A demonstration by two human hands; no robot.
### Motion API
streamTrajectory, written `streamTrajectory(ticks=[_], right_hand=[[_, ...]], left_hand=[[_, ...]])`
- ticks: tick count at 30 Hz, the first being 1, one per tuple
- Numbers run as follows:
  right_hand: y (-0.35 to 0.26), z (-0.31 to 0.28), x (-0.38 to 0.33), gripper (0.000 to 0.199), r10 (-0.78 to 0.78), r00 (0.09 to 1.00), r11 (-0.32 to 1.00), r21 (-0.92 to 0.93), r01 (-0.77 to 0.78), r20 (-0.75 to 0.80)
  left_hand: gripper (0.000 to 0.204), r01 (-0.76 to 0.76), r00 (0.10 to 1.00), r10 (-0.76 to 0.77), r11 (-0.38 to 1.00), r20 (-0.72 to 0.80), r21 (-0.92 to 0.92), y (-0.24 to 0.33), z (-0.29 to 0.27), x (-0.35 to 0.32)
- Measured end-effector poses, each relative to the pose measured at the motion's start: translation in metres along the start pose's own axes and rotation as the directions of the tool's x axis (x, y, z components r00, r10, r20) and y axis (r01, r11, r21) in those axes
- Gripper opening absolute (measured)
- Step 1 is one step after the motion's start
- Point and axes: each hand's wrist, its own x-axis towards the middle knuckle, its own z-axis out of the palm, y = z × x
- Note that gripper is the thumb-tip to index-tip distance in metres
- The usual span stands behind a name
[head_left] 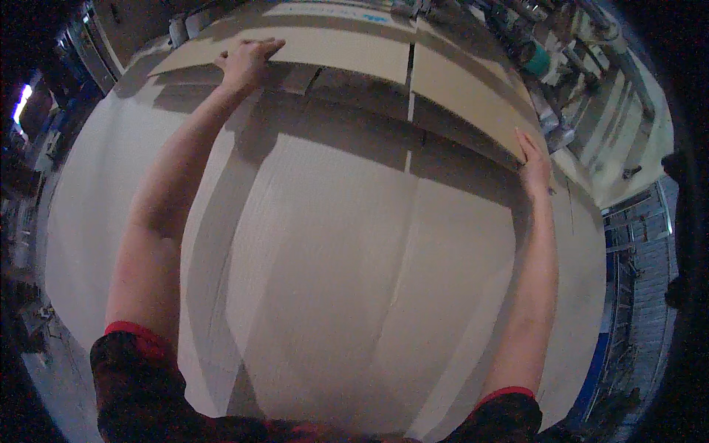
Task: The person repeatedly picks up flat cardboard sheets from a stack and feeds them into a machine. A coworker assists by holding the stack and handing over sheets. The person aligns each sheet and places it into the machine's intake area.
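Observation:
A flat brown cardboard box blank [347, 55], slotted along its near edge, spans the far side above a broad pale cardboard surface [332, 244]. Its near edge is lifted and throws a dark shadow beneath. My left hand [247, 65] is closed at that edge on the left part, fingers bent over the upper face. At the right end, my right hand [535, 168] grips the corner, with fingertips on top; its thumb is hidden. Both arms reach far forward, and slots divide the edge into flaps.
Machinery with metal rails [620, 96] and a green cylindrical part [535, 57] stands at the far right. Pale containers [186, 28] are at the far left. A corrugated metal wall or shutter [650, 273] lies beyond the right side.

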Motion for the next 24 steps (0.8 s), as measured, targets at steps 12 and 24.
streamTrajectory(ticks=[12, 24], right_hand=[[-0.012, -0.12, -0.314, 0.046, 0.243, 0.949, 0.943, 0.181, -0.28, 0.203], [-0.118, -0.085, -0.426, 0.043, -0.126, 0.959, 0.958, 0.283, 0.051, 0.255]], left_hand=[[0.066, 0.389, 0.919, -0.382, 0.92, -0.094, 0.058, -0.067, -0.202, -0.365], [0.054, 0.659, 0.327, -0.915, 0.042, 0.237, -0.751, -0.166, -0.224, -0.617]])
